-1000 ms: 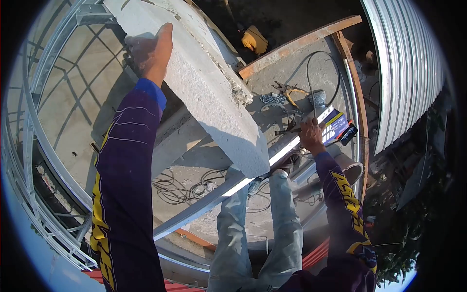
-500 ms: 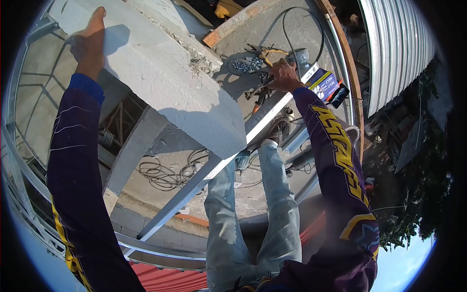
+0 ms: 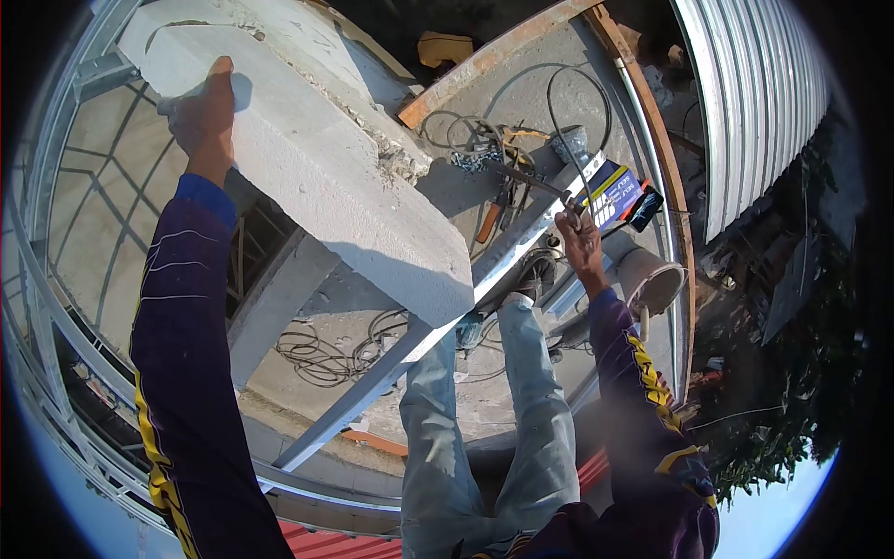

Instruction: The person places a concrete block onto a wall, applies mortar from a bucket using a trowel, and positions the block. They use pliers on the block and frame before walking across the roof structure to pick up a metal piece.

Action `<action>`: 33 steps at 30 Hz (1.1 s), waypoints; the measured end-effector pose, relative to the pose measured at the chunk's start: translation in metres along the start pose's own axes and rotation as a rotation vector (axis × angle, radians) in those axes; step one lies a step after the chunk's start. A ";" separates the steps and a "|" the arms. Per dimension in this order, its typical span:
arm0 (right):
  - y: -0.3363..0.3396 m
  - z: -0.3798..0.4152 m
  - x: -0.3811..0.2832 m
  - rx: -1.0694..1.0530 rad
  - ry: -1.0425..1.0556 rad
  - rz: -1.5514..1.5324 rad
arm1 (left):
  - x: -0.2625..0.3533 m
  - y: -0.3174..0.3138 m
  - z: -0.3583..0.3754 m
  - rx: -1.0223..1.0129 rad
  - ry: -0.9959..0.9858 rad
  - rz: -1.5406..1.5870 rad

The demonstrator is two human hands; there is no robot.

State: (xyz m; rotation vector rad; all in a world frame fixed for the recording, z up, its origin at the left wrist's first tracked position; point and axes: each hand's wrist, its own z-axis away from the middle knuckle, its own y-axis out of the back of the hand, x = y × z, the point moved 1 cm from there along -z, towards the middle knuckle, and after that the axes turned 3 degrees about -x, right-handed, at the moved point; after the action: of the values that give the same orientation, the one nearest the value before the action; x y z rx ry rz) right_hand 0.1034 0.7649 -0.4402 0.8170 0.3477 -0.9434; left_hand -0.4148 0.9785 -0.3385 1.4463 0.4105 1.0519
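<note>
My left hand (image 3: 202,119) rests on the edge of a long pale concrete beam (image 3: 345,196), its thumb stretched out over the top face and the other fingers partly hidden. My right hand (image 3: 583,244) is closed around a dark metal tool (image 3: 526,179) with a long thin shaft, whose exact kind I cannot make out. The shaft points up and left, above a metal channel (image 3: 507,261). Beyond it lie an orange-handled tool (image 3: 490,222) and a pile of small screws or anchors (image 3: 470,162). Just right of my right hand is a blue and yellow box (image 3: 610,191).
A phone (image 3: 644,210) lies beside the box, and a bucket (image 3: 650,279) stands below it. Coiled cable (image 3: 317,359) lies on the lower floor. A wooden edge board (image 3: 656,130) borders the platform. Corrugated metal sheet (image 3: 754,102) is at the right.
My right hand has lifted the dark metal tool from the tool pile and drawn back toward me. My left hand stays on the beam. The view has shifted slightly, and the bucket now shows.
</note>
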 end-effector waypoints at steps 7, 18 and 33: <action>0.024 0.055 -0.125 -0.059 0.367 -0.223 | 0.014 0.011 0.023 -0.049 0.058 0.064; 0.089 -0.008 -0.352 -0.214 1.047 -0.518 | 0.013 0.012 0.023 0.035 -0.059 0.031; 0.092 0.001 -0.454 -0.998 0.879 -0.993 | 0.020 0.027 0.037 -0.036 0.003 0.174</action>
State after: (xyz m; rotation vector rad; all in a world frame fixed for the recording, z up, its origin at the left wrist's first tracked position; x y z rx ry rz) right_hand -0.0761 1.0559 -0.1274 0.0076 1.9389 -1.0585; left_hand -0.3845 0.9664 -0.3010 1.4675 0.2700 1.1946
